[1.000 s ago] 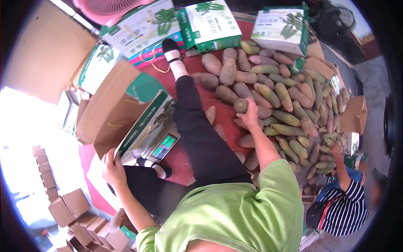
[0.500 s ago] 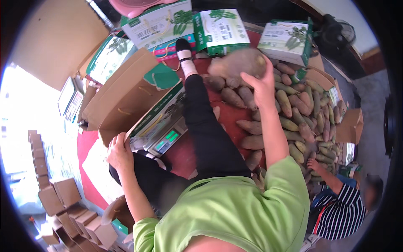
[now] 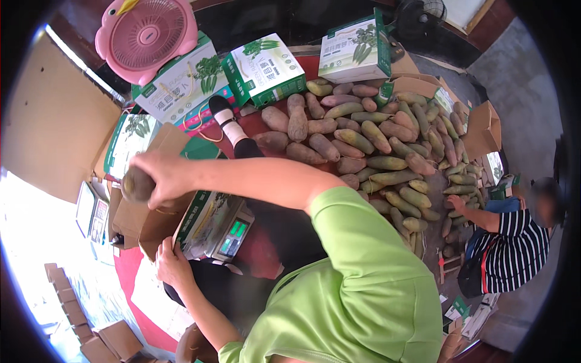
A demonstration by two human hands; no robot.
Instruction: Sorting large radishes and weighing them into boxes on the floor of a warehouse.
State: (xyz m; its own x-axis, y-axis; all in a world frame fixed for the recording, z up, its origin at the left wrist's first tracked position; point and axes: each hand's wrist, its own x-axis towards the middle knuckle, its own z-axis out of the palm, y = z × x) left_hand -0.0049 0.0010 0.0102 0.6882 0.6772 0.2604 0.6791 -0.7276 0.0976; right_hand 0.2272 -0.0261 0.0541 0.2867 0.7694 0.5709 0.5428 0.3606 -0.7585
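My right hand point(image 3: 164, 175) is closed around a soil-dusted radish point(image 3: 137, 185), held over an open cardboard carton point(image 3: 155, 233) at the left. The right arm reaches across in front of me. My left hand point(image 3: 173, 261) grips the carton's near edge, fingers folded over the cardboard. Close by this carton, and partly hidden by it, sits a scale point(image 3: 232, 238) with lit green digits. What lies inside the carton is mostly hidden by my arm. To the right, a large pile of green and brownish radishes point(image 3: 375, 136) covers the red mat.
White-and-green cartons point(image 3: 266, 69) stand along the back, with a pink fan point(image 3: 147, 36) behind at the left. Another scale point(image 3: 94, 212) is at far left. Empty-looking brown boxes point(image 3: 118, 339) lie lower left. A person in a striped shirt point(image 3: 514, 251) reaches into the pile at right.
My right hand has carried the radish from above the pile leftward to over the carton. My left hand stays on the carton edge. The view has shifted, showing more of the pink fan.
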